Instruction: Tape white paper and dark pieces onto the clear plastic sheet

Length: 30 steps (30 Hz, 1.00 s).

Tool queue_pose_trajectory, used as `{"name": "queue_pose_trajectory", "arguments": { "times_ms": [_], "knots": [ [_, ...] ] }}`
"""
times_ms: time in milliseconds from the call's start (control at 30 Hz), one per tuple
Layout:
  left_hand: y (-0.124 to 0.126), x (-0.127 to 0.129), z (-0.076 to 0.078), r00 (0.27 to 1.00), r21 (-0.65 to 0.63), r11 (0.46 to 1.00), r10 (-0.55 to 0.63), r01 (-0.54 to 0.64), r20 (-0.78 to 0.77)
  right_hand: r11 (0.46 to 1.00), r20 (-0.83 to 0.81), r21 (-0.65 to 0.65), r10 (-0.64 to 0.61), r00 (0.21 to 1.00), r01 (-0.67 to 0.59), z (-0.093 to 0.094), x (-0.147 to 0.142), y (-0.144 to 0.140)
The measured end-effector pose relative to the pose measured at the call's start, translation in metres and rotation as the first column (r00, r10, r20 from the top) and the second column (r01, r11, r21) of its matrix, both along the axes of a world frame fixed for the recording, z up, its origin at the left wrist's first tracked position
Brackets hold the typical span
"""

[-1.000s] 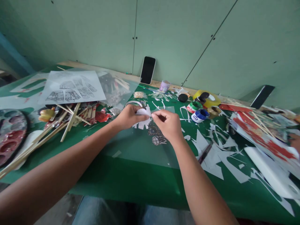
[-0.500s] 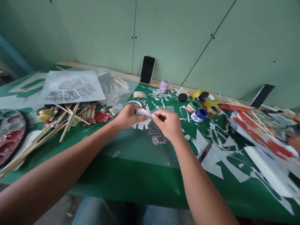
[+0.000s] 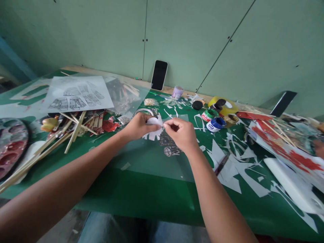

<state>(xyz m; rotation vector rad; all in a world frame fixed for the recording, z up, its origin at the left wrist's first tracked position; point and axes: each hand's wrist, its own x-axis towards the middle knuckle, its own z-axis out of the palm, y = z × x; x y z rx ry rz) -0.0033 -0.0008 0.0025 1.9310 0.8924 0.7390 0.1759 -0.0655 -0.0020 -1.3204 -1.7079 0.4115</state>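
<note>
The left hand [image 3: 138, 127] clamped a white paper piece [image 3: 155, 121], its edge already cut into tabs, above the counter [image 3: 108, 195] near dark patterned pieces [image 3: 170, 151], not yet set down, while the right hand [image 3: 183, 135] met its rim, grip unclear.

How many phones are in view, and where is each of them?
2. The white-edged phone leans against the green wall, near the middle of the view; the darker phone stands tilted farther right. Others may be hidden.
</note>
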Motion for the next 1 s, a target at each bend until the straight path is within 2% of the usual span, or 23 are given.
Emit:
{"name": "queue_pose_trajectory", "arguments": {
  "times_ms": [300,467,1000],
  "knots": [
    [0.0009,-0.0008,-0.0016,1.0,-0.037,0.999,-0.012,0.012,0.014,1.0,-0.014,-0.001,0.024,1.0,-0.024,0.0023,0.0004,0.0],
    [0.0014,-0.001,-0.0009,1.0,-0.008,1.0,-0.009,0.009,0.002,0.999,-0.016,-0.006,0.052,0.999,-0.052,0.0017,0.0022,-0.0001],
    [0.0014,-0.0003,-0.0011,1.0,-0.009,1.0,-0.028,0.028,0.003,0.999,0.017,0.009,0.034,0.999,-0.034,0.0,0.0011,0.001]
  ]
}}
